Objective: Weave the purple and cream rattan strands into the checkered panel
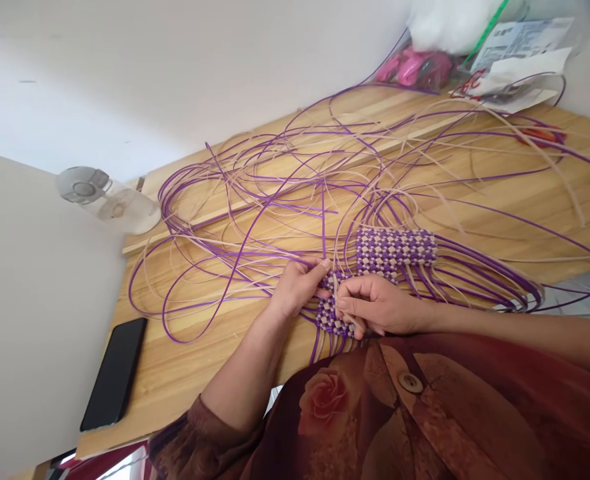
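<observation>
A checkered woven piece (396, 248) of purple and beige plastic strips lies in front of me, its nearer part running under my hands. My left hand (302, 283) pinches the left edge of the weave, thumb on top. Close beside it, my right hand (369, 303) has its fingers curled in a pinch on a beige strip (335, 283) over the weave. Long loose purple and beige strips (235, 250) fan out from the edges, looping over the table. The part of the weave beneath my fingers is hidden.
A black phone (113, 373) lies at the left of the wooden table (185, 360). A clear bottle with a grey lid (109, 198) stands at the back left. Pink items in a plastic bag (415, 69) and papers (517, 77) sit at the back right. A wall rises behind.
</observation>
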A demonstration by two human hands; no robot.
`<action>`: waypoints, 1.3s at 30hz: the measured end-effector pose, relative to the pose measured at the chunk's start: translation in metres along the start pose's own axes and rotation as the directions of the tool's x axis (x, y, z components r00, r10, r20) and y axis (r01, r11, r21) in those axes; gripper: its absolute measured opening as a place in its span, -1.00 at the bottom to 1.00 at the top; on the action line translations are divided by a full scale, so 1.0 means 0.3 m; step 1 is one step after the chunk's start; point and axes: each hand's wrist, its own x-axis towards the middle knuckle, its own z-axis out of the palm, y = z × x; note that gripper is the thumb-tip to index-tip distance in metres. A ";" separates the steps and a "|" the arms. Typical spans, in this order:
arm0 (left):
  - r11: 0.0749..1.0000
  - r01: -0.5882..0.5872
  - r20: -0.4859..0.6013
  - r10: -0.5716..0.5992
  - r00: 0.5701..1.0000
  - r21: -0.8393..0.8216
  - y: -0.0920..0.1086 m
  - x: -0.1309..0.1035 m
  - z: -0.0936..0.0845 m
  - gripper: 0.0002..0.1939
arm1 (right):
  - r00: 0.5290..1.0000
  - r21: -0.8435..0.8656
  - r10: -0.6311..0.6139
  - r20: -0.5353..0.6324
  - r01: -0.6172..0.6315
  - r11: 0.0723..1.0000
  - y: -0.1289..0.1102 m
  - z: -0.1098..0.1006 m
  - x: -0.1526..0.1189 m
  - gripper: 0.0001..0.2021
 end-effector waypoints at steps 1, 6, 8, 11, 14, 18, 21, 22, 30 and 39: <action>1.000 -0.003 0.005 0.003 1.000 0.000 0.001 -0.001 -0.001 -0.59 | 1.000 -0.005 -0.009 -0.007 0.009 1.000 0.001 0.001 -0.002 -0.66; 0.997 -0.016 -0.010 0.016 1.000 0.074 -0.001 -0.004 0.002 -0.63 | 1.000 0.003 -0.011 -0.029 0.011 1.000 -0.011 0.004 -0.003 -0.67; 0.994 -0.014 -0.058 0.021 0.998 0.112 -0.004 -0.003 0.006 -0.64 | 1.000 -0.001 -0.009 -0.027 0.009 1.000 -0.018 0.003 0.001 -0.67; 0.993 -0.031 -0.088 0.041 0.995 0.112 -0.008 -0.003 0.011 -0.64 | 1.000 -0.024 0.020 0.008 -0.020 1.000 -0.022 0.003 0.006 -0.67; 0.996 -0.042 -0.065 0.047 0.997 0.077 -0.007 -0.003 0.009 -0.63 | 0.995 -0.022 0.063 0.078 -0.062 0.998 -0.034 -0.002 0.006 -0.65; 1.000 0.001 -0.018 -0.001 1.000 0.025 0.003 -0.009 0.003 -0.63 | 0.989 -0.015 0.143 0.020 -0.143 0.990 -0.101 -0.051 0.004 -0.63; 1.000 0.012 -0.009 -0.012 1.000 0.007 0.012 -0.014 0.003 -0.62 | 0.970 -0.061 0.128 -0.208 -0.143 0.988 -0.165 -0.110 0.016 -0.70; 1.000 0.006 -0.012 -0.005 1.000 0.013 0.014 -0.016 0.004 -0.62 | 0.966 -0.081 0.127 -0.223 -0.148 0.986 -0.180 -0.124 0.024 -0.73; 0.999 -0.006 0.049 0.004 0.999 0.053 0.017 -0.018 0.000 -0.63 | 0.943 -0.387 -0.102 -0.317 -0.031 0.921 -0.207 -0.156 0.129 -0.75; 0.999 0.012 0.008 -0.012 1.000 0.045 0.004 -0.004 0.013 -0.65 | 0.445 -0.439 -0.248 -0.861 -0.400 0.805 -0.327 -0.710 0.155 -0.75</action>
